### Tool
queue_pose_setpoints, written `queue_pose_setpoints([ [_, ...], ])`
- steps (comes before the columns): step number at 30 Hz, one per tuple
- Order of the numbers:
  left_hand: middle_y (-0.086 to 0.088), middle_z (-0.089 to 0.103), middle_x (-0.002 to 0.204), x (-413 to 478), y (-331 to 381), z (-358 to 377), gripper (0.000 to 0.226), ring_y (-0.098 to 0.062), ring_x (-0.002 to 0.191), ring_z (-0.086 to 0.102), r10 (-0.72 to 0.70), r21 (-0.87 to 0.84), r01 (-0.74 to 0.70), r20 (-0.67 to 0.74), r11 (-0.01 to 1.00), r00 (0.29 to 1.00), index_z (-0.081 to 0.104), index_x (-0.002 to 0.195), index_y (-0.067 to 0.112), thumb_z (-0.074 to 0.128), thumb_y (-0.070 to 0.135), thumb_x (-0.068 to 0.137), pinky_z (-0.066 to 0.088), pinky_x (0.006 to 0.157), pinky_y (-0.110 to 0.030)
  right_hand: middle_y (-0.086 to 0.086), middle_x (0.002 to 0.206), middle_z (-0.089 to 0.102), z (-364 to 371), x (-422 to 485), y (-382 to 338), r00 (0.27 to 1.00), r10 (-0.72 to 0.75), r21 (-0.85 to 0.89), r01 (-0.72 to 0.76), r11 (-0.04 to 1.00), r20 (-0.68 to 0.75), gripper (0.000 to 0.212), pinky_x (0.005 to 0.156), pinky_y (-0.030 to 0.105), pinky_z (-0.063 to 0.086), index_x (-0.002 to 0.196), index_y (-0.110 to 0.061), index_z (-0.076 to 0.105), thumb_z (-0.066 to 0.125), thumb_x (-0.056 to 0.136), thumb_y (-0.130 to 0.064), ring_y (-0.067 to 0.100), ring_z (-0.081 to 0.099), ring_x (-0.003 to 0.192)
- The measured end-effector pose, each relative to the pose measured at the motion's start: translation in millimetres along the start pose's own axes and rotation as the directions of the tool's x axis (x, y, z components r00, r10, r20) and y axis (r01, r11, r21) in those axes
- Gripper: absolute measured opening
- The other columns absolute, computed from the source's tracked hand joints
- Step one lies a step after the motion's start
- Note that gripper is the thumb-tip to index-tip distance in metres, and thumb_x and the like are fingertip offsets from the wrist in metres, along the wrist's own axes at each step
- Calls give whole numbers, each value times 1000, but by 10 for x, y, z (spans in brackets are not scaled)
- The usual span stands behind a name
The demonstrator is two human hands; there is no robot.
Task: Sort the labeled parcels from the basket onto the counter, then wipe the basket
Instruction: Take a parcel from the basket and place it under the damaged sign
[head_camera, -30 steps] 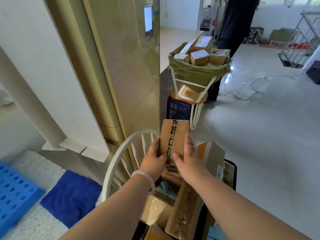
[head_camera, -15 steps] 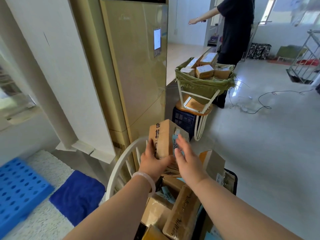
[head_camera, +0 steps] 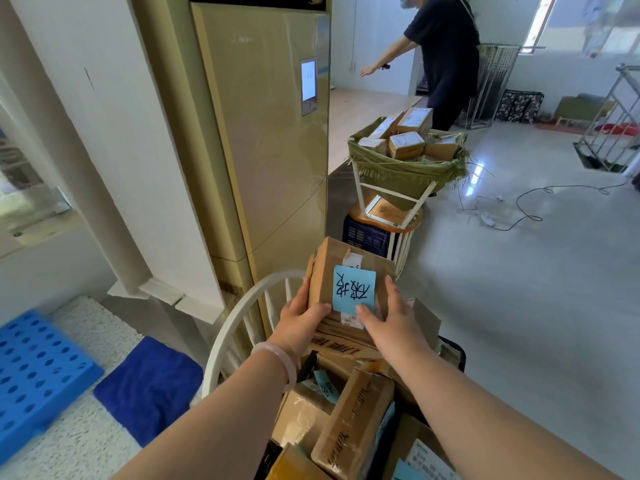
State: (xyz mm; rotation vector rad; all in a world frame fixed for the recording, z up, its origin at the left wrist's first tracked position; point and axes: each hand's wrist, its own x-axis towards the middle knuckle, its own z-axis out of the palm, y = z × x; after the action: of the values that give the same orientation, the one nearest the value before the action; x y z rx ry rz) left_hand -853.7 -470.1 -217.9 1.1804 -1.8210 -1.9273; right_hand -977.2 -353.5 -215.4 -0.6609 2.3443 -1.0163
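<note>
**Pale room, full basket: the sorting has far to go**

Along the left wall lie a blue perforated plastic mat point(head_camera: 31, 372) and a plush dark-blue cloth point(head_camera: 149, 386), perhaps the wiper for later. Next stands a tall gold cabinet unit point(head_camera: 270, 133), glossy and flat-faced, with a white curved chair back point(head_camera: 235, 317) arching below it.

Beside that arch, the left hand point(head_camera: 299, 320) wraps the near left corner of a brown cardboard parcel point(head_camera: 322, 268), thumb on its face. The right hand point(head_camera: 391, 317) clasps the opposite side, thumb at the lower edge of a blue sticky note point(head_camera: 354, 289) with handwritten characters. Each grip is closed round the box, which is held just above the heap.

Below, the dark-rimmed basket point(head_camera: 452, 351) is crammed with more parcels point(head_camera: 349, 420): taped corrugated card, creased, some bearing blue notes.

Beyond, the long tan surface point(head_camera: 360, 112) runs back behind the unit, and the parcel is presumably headed there. To its right a second basket point(head_camera: 405, 168), lined with frayed green sacking, holds small boxes on a white frame. A person in dark clothes point(head_camera: 446, 46) reaches over the surface.

By my reading the sorting has scarcely started, and wiping waits until the basket is emptied.
</note>
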Motion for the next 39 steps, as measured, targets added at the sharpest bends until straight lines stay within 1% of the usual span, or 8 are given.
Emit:
queue_pose_setpoints([
  [6, -5, 71, 114, -38, 59, -115, 84, -25, 101, 71, -9, -39, 12, 72, 999, 997, 35, 147, 49, 76, 39, 75, 54, 98, -46, 7, 151, 38, -134, 49, 87, 996, 70, 233, -58, 971, -45, 95, 61, 26, 55, 155, -38, -5, 64, 89, -47, 15, 61, 102],
  [10, -3, 73, 110, -92, 130, -114, 83, -22, 98, 72, 2, -21, -1, 62, 1000, 998, 37, 148, 43, 77, 41, 75, 55, 94, -42, 7, 137, 54, -175, 106, 126, 989, 140, 295, -146, 944, 42, 94, 74, 39, 58, 154, -39, -6, 62, 90, -49, 20, 63, 105],
  [14, -1, 72, 107, -120, 174, -17, 76, -19, 90, 74, 9, -46, -9, -4, 999, 1000, 38, 147, 39, 78, 36, 82, 60, 86, -39, 5, 125, 57, -167, 129, 152, 992, 126, 319, -119, 940, -2, 82, 55, 27, 52, 154, -33, 7, 60, 93, -44, 15, 62, 90],
  [18, -3, 73, 108, -160, 213, -63, 70, -19, 91, 75, 22, -19, -21, 36, 1000, 999, 46, 142, 38, 79, 29, 81, 60, 86, -39, 7, 132, 54, -235, 137, 150, 989, 149, 380, -138, 915, 1, 90, 74, 49, 61, 151, -41, 8, 69, 86, -47, 25, 64, 101],
  [26, -10, 68, 118, -162, 314, -122, 84, -22, 94, 74, 84, -77, -90, -75, 993, 994, 43, 143, 36, 87, 31, 72, 60, 87, -43, 10, 125, 57, -397, 222, 221, 990, 105, 571, -139, 809, 93, 67, 68, 52, 61, 131, -32, 40, 80, 78, -32, 31, 63, 106],
  [32, 0, 42, 149, -171, 317, 68, 137, -23, 116, 60, 73, -153, -108, -218, 982, 973, 8, 152, 53, 94, 58, 46, 58, 86, -44, 14, 119, 60, -258, 268, 117, 979, 188, 751, -181, 635, 77, 67, 64, 48, 61, 127, -26, 42, 83, 74, -28, 36, 66, 100],
  [35, 6, 58, 125, -161, 291, 89, 118, -14, 97, 66, 76, -110, -92, -138, 990, 988, 2, 155, 48, 85, 27, 74, 56, 67, -26, 13, 118, 60, -256, 261, 85, 974, 209, 697, -207, 686, 84, 68, 63, 47, 62, 124, -28, 40, 84, 72, -36, 37, 64, 103],
  [39, 1, 59, 129, -171, 357, -54, 114, -21, 108, 64, 49, -59, -53, -68, 997, 996, 8, 155, 47, 85, 24, 75, 54, 96, -45, 3, 110, 65, -392, 215, 109, 987, 145, 494, -164, 854, 76, 71, 74, 48, 61, 132, -30, 40, 72, 76, -60, 26, 67, 94],
])
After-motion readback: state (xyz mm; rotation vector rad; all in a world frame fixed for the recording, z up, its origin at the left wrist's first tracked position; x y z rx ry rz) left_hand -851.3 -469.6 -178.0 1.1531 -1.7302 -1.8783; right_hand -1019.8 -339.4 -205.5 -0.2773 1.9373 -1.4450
